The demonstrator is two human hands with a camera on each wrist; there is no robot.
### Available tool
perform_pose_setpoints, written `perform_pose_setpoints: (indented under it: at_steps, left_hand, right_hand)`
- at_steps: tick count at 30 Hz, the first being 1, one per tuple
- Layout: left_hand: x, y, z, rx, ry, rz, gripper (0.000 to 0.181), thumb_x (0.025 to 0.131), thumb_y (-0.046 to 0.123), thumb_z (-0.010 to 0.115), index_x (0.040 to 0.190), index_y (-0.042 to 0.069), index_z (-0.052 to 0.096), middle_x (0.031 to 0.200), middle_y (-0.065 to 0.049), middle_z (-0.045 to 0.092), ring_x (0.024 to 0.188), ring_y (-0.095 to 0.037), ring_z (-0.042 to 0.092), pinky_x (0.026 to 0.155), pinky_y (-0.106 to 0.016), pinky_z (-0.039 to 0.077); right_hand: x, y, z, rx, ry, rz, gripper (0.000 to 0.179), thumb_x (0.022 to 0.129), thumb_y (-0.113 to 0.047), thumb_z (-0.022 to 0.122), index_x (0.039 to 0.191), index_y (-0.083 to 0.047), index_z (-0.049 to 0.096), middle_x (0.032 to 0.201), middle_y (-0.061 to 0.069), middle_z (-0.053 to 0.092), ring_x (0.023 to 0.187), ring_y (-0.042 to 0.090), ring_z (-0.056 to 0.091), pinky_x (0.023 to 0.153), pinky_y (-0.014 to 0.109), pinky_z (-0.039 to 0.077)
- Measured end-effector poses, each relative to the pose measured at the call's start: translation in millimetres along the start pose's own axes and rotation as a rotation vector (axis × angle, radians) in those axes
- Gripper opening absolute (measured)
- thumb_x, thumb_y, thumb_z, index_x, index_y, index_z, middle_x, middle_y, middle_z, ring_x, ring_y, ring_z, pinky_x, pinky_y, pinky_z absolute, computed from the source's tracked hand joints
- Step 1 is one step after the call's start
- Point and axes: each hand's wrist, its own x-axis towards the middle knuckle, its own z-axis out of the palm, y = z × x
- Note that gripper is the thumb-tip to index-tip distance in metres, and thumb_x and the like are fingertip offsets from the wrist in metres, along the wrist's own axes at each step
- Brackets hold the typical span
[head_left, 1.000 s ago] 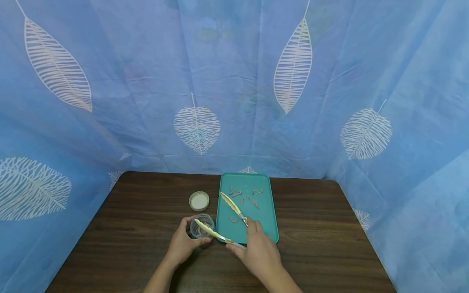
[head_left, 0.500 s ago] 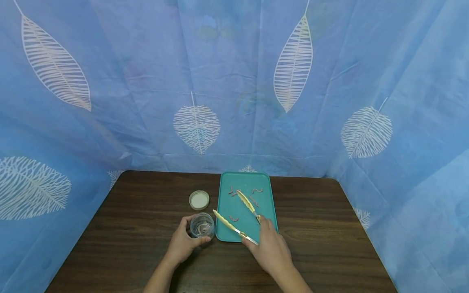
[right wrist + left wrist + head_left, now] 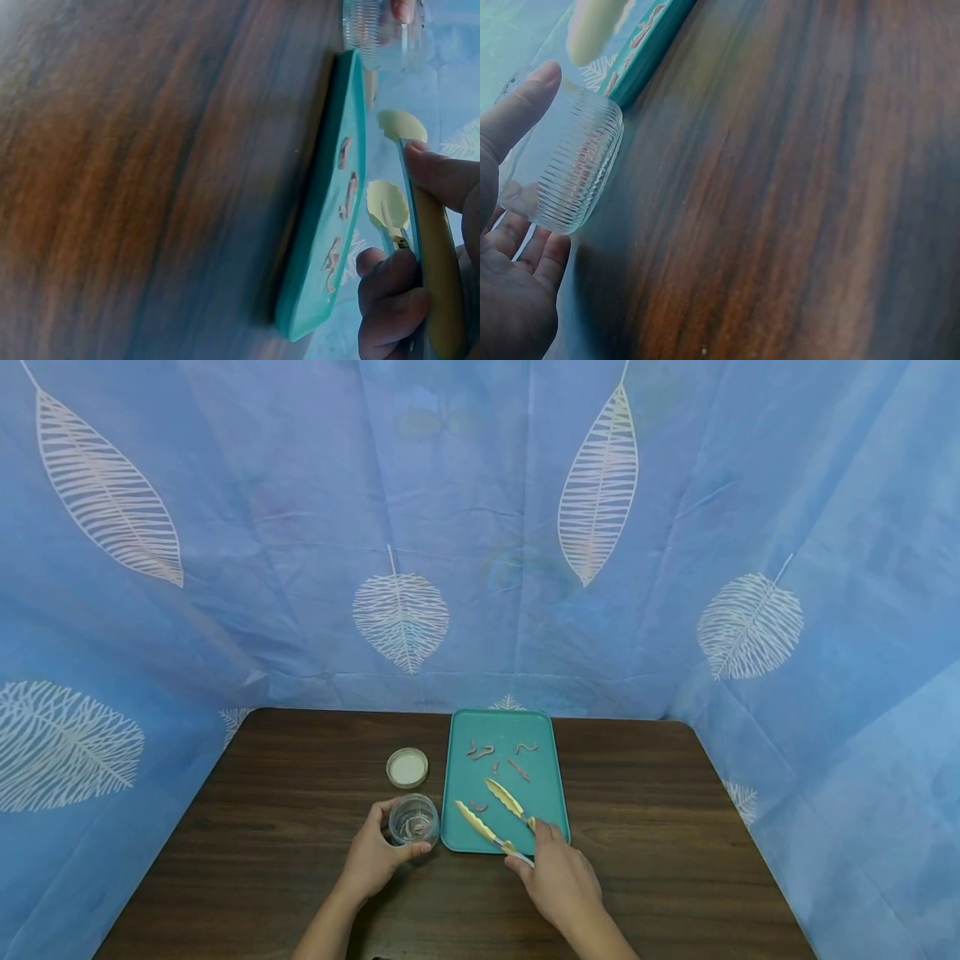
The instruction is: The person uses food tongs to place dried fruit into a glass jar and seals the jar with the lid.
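Observation:
My left hand [image 3: 375,850] grips a clear ribbed jar [image 3: 414,817], fingers on one side and thumb on the other. A little pinkish matter shows low inside the jar [image 3: 577,165] in the left wrist view. In my right hand [image 3: 561,875] is a pair of tongs [image 3: 480,823] with pale yellow tips, thumb and fingers on opposite arms, the arms spread apart. The tips hang over the near half of a teal tray [image 3: 454,735]. Several pink worm-like pieces [image 3: 519,770] lie scattered on the tray, and one curved piece [image 3: 478,807] lies close to the tongs' tips.
Behind the jar, a round lid [image 3: 407,768] with a pale inside lies on the dark wooden table [image 3: 300,793]. The tray stands just right of the jar. A blue leaf-patterned cloth [image 3: 480,527] hangs behind and along both sides of the table.
The tongs have moved right from over the jar to above the tray, then back toward its near end beside the curved piece. My left hand stays in place on the jar.

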Motion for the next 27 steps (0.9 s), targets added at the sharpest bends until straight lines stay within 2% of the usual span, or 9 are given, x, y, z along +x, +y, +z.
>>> perform_pose_setpoints:
  at_steps: [8, 17, 22, 27]
  left_hand:
    - [-0.8, 1.2, -0.2, 0.003, 0.004, -0.008, 0.093, 0.075, 0.03, 0.102, 0.151, 0.009, 0.051, 0.146, -0.016, 0.066, 0.128, -0.034, 0.069, 0.107, -0.054, 0.057]
    - [1.6, 2.9, 0.5, -0.005, 0.01, -0.011, 0.091, 0.077, 0.029, 0.101, 0.151, 0.01, 0.052, 0.146, -0.015, 0.066, 0.13, -0.033, 0.067, 0.11, -0.052, 0.055]
    - [1.7, 3.9, 0.4, -0.007, 0.011, -0.015, 0.092, 0.076, 0.03, 0.102, 0.151, 0.01, 0.052, 0.148, -0.014, 0.066, 0.133, -0.033, 0.065, 0.111, -0.049, 0.053]
    - [0.4, 4.6, -0.1, -0.007, 0.008, -0.011, 0.092, 0.076, 0.03, 0.102, 0.151, 0.009, 0.052, 0.149, -0.016, 0.065, 0.134, -0.034, 0.065, 0.111, -0.051, 0.054]
  right_hand:
    - [2.4, 8, 7, -0.05, -0.008, -0.024, 0.066, 0.097, -0.043, 0.08, 0.14, 0.004, 0.064, 0.132, 0.022, 0.072, 0.088, 0.04, 0.077, 0.074, 0.053, 0.065]
    - [5.1, 14, 11, -0.069, -0.001, -0.038, 0.062, 0.097, -0.042, 0.08, 0.137, 0.003, 0.067, 0.13, 0.021, 0.075, 0.091, 0.04, 0.078, 0.074, 0.052, 0.065]
    - [6.9, 16, 12, -0.074, 0.008, -0.035, 0.051, 0.095, -0.038, 0.083, 0.13, -0.004, 0.07, 0.125, 0.013, 0.077, 0.083, 0.029, 0.076, 0.067, 0.046, 0.062]
    - [6.6, 18, 14, -0.074, 0.017, -0.045, 0.038, 0.093, -0.036, 0.085, 0.118, -0.011, 0.071, 0.113, 0.006, 0.079, 0.07, 0.016, 0.065, 0.058, 0.039, 0.054]
